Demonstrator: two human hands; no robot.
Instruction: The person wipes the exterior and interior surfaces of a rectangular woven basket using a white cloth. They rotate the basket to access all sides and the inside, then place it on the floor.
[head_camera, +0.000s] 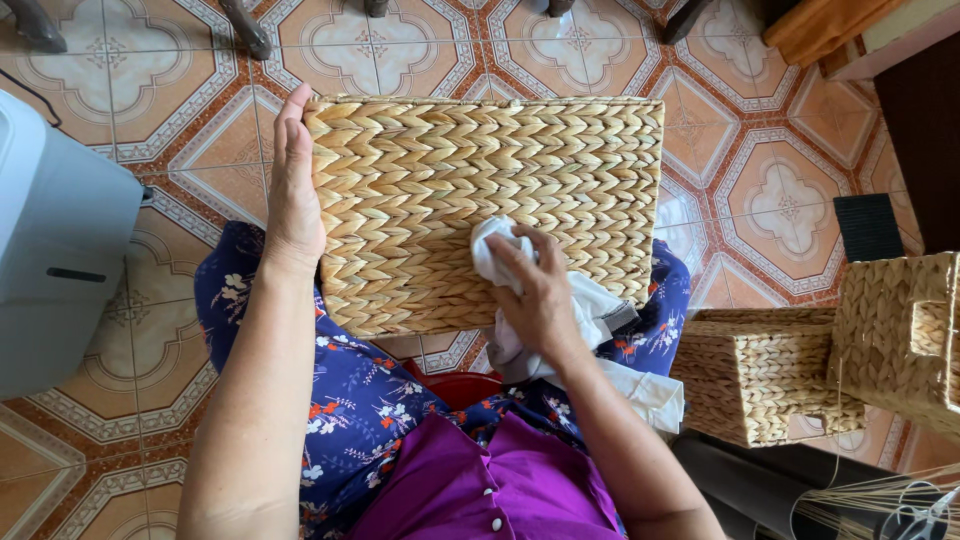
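Observation:
A rectangular basket woven of pale straw (480, 170) rests on my lap, its braided flat side facing up. My left hand (293, 190) lies flat along the basket's left edge and steadies it. My right hand (535, 290) is closed on a crumpled white cloth (497, 250) and presses it against the basket's lower right part. The cloth's loose end hangs down over my blue flowered skirt (350, 390).
Two more woven straw baskets (760, 380) (900, 330) stand on the patterned tile floor (740, 150) at the right. A grey plastic container (55, 240) is at the left. Chair legs show along the top. Loose straw strands (880, 500) lie at the bottom right.

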